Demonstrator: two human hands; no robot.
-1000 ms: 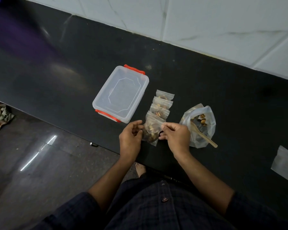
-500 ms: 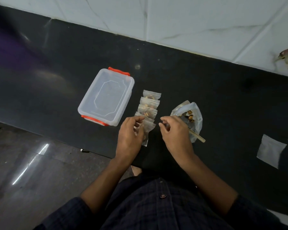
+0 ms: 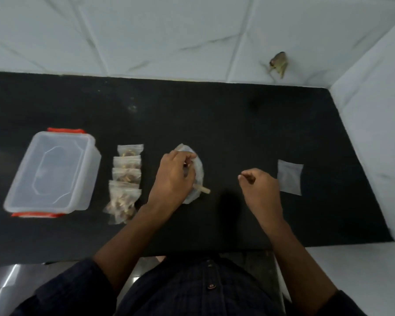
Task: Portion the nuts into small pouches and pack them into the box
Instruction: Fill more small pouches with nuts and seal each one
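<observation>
A clear plastic box (image 3: pixel 16 197) with red clips lies lidded at the left of the black counter (image 3: pixel 237 124). Beside it, several small filled pouches (image 3: pixel 126 166) lie in an overlapping row, the nearest one (image 3: pixel 121 201) holding the most nuts. My left hand (image 3: pixel 173 176) lies over the open nut bag (image 3: pixel 197 172) with fingers curled at its rim. A wooden spoon handle (image 3: pixel 203 190) sticks out from under that hand. My right hand (image 3: pixel 258 185) hovers curled and holds nothing, just left of an empty flat pouch (image 3: pixel 290 177).
White marble-patterned tiles form the back wall and the right wall, which closes off the counter's right end. A small brown thing (image 3: pixel 278 63) sits on the back wall. The counter's front edge runs just ahead of my body.
Both hands have let go of the nearest filled pouch, which now lies in the row. My left hand moved right onto the nut bag and my right hand moved right toward the empty pouch.
</observation>
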